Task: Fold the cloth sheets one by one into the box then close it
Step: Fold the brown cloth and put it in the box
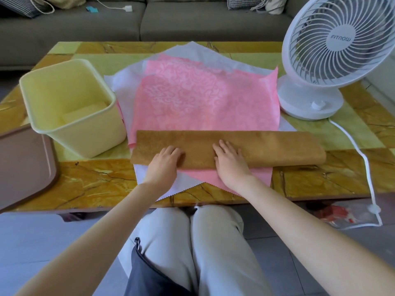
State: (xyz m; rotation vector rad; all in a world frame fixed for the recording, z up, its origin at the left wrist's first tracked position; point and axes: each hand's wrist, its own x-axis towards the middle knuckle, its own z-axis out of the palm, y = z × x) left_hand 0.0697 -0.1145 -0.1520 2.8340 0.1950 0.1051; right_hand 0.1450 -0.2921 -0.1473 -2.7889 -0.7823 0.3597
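A brown cloth (277,147), folded into a long narrow strip, lies across the table near its front. My left hand (165,161) rests flat on its near edge, left of centre. My right hand (229,160) presses flat on the strip's middle, fingers spread. Under the strip lie pink patterned sheets (181,97) on a white sheet (126,80). The pale yellow box (42,116) stands open at the left, with a folded yellow cloth (85,112) inside. Its brown lid (23,163) lies flat at the far left edge.
A white desk fan (333,50) stands at the right of the marble-patterned table (96,184), its cord (363,161) trailing off the front edge. A grey sofa (181,20) runs behind the table. My knees are just below the table's front edge.
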